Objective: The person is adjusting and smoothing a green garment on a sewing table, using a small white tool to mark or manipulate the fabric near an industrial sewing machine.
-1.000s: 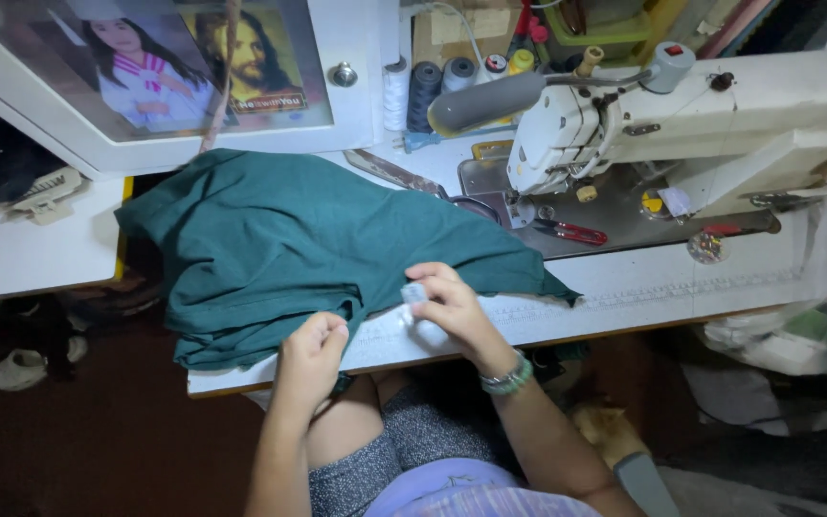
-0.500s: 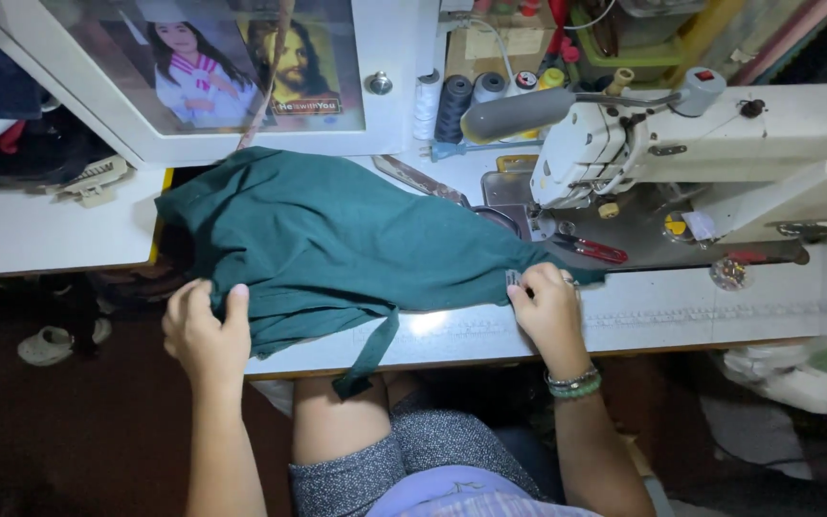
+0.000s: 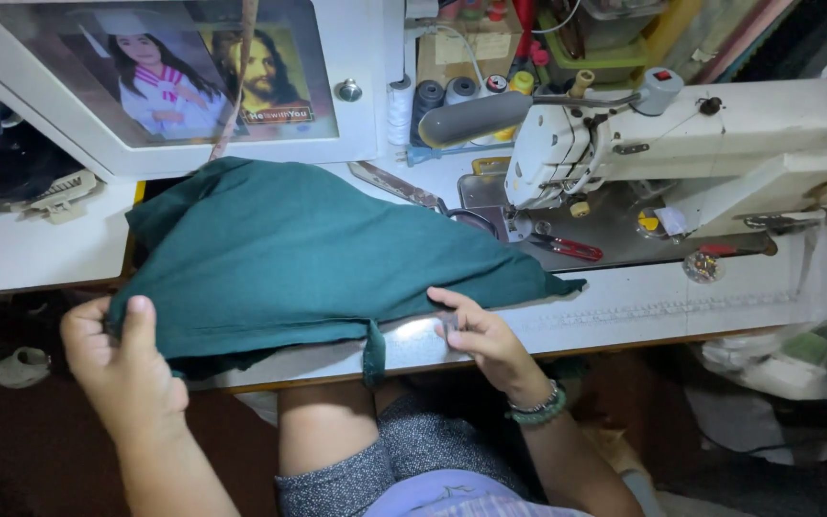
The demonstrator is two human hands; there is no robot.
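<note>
At the near edge of the white sewing table [image 3: 624, 316], a seated person's bare knee and grey shorts show just below the tabletop. The left hand [image 3: 122, 359] is at the table's near left corner, fingers curled and thumb pressed on top, pinching the left end of a dark green fabric [image 3: 308, 258]. The right hand [image 3: 480, 335], with a beaded bracelet [image 3: 533, 407] on its wrist, rests near the middle of the near edge; its fingers are bent and press down on the fabric's lower hem, though whether they actually grip the cloth cannot be told.

The green fabric lies spread across the left half of the table, stretched between the two hands, its right tip pointing toward the machine. A short narrow strip of the same cloth hangs down over the near edge between the hands.

Farther back, on the right half of the table, stands a white sewing machine [image 3: 720, 144], its head above a metal plate. Red-handled snips [image 3: 571, 249] lie on that plate just beyond the fabric's tip.

Along the far edge, behind the machine's left end, a row of thread spools [image 3: 442, 96] stands upright. At the far left corner, a white-framed panel [image 3: 193, 86] leans up, holding two pictures.
</note>
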